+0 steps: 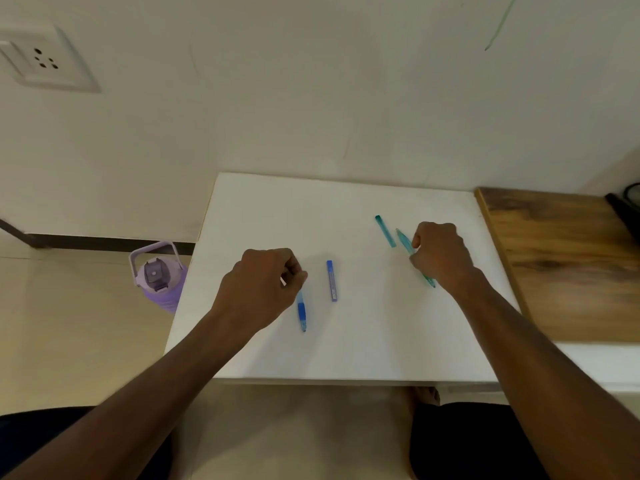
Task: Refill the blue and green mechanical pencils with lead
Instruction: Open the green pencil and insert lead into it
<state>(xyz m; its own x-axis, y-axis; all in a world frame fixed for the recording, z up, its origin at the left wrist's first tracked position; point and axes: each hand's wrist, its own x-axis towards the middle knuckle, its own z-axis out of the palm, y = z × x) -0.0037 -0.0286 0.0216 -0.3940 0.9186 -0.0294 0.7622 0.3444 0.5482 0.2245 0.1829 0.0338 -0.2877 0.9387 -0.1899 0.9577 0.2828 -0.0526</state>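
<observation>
I am seeing, at the far left on the wall, a white socket plate [41, 60]. Below it, a lilac water bottle [160, 276] is standing on the floor just beside the left edge of the white worktop [346, 348].

My left hand [265, 284] is curling its fingers around the far end of the blue mechanical pencil [302, 311], which is lying on the worktop with its tip pointing near. Just to the right, apart from the hand, a blue lead case [331, 280] is lying roughly parallel to that pencil.

Further right and farther back, a green lead case [385, 231] is lying at a slant. Beside it, the green mechanical pencil [405, 242] is lying tilted, tip pointing far-left, and my right hand [441, 256] is closing its fingers over its middle.

At the far right, a brown wooden surface [561, 258] is adjoining the worktop.
</observation>
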